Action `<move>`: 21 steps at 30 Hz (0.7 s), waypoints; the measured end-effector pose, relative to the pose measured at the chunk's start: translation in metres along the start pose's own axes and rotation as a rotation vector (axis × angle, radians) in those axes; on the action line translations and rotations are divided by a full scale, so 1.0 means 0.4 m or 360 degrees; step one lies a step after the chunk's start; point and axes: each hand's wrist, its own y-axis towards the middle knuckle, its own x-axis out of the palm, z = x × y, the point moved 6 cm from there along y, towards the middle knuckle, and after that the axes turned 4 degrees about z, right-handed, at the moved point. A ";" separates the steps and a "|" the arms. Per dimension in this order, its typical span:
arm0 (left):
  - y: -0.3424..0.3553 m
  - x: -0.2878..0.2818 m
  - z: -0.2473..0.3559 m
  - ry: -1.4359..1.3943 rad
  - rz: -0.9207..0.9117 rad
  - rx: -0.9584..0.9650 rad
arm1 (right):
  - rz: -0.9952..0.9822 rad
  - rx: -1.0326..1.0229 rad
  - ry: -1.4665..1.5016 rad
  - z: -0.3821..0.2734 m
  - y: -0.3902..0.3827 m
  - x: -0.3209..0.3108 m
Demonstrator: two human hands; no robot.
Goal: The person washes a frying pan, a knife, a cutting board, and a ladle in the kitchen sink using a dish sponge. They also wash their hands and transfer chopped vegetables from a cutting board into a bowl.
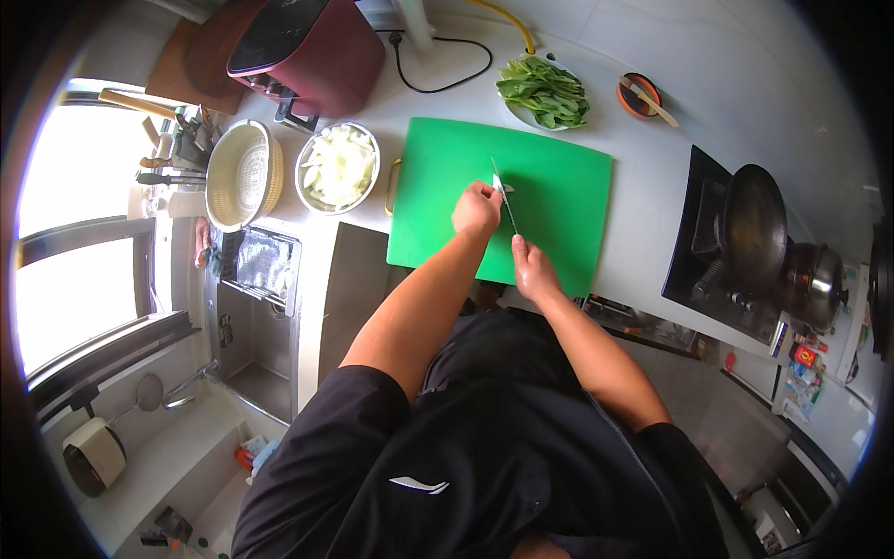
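Observation:
A green cutting board (438, 158) lies on the counter in front of me. My right hand (535, 268) grips the handle of a kitchen knife (507, 207), its blade pointing away from me over the board. Closed fingers of my left hand (478, 207) are at the left side of the blade; whatever they pinch is hidden. A small whitish piece (508, 189) shows just right of the blade. Left of the board, a round bowl (299, 183) is full of cut white pieces (338, 168). Beyond the board sits a plate of green leafy vegetables (545, 91).
A cream colander (265, 207) stands left of the bowl, near a knife block (191, 144) and a sink (256, 345). Behind is a maroon air fryer (326, 56) with a black cord. Rightward are an orange-rimmed bowl (629, 101), a wok (754, 219) and a metal pot (812, 279).

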 end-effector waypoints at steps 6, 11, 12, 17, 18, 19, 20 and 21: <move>-0.009 -0.015 0.006 -0.0080 -0.0005 -0.0030 | 0.0065 -0.0071 -0.0116 -0.018 0.093 0.046; -0.029 -0.027 -0.009 -0.0173 0.0110 0.0158 | 0.0100 -0.0103 0.0112 -0.028 0.159 0.061; -0.031 -0.027 -0.010 -0.0182 0.0123 0.0175 | 0.0069 -0.0088 0.0165 -0.020 0.165 0.060; -0.030 -0.024 -0.011 -0.0203 0.0111 0.0109 | 0.0032 -0.0165 0.0035 0.013 0.094 0.023; -0.031 -0.024 -0.009 -0.0184 0.0112 0.0106 | 0.0069 -0.0225 0.0015 0.011 0.066 0.013; -0.030 -0.023 -0.009 -0.0164 0.0114 0.0102 | 0.0044 -0.0214 0.0010 0.011 0.042 0.006; -0.029 -0.022 -0.009 -0.0144 0.0116 0.0097 | 0.0019 -0.0203 0.0004 0.010 0.020 -0.002; -0.027 -0.021 -0.010 -0.0132 0.0120 0.0089 | -0.0004 -0.0191 -0.0001 0.011 0.003 -0.008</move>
